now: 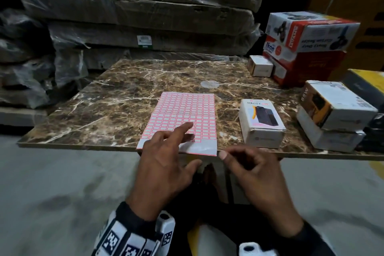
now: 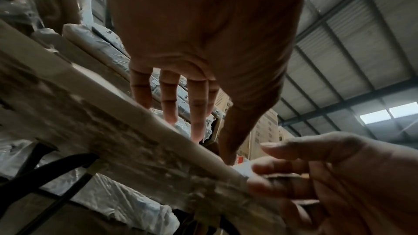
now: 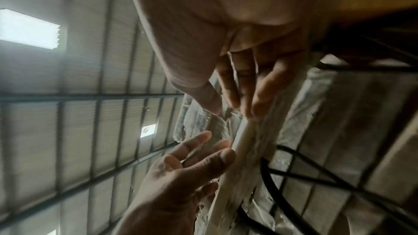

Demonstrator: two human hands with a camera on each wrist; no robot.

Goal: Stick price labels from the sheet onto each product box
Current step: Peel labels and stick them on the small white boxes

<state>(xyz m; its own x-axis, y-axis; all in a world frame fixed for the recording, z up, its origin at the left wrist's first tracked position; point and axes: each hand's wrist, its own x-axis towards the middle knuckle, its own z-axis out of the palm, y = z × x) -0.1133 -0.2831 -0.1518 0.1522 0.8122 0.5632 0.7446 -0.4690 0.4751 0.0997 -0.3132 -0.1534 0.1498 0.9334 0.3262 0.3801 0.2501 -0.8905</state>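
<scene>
On the marble bench (image 1: 124,93), the label sheet (image 1: 187,110) lay at the near edge under the left hand (image 1: 166,158), its fingers flat, while the right hand (image 1: 251,166), loosely curled and empty, seemed about to peel a label for the nearest box (image 1: 260,122).

One label sheet (image 1: 182,118) on table (image 1: 116,97), red-bordered labels in grid; exact label count too fine to tell.

Product boxes in view: seven. One white box with phone picture (image 1: 261,123) alone near sheet. Two stacked white-and-yellow boxes, upper (image 1: 336,105), lower (image 1: 332,137). One small white box (image 1: 260,66) at back. One red box (image 1: 307,68), carrying "Ikon" box (image 1: 278,49) and one red-and-white box (image 1: 311,31) on top.

Two hands: left (image 1: 166,158), right (image 1: 253,164).
</scene>
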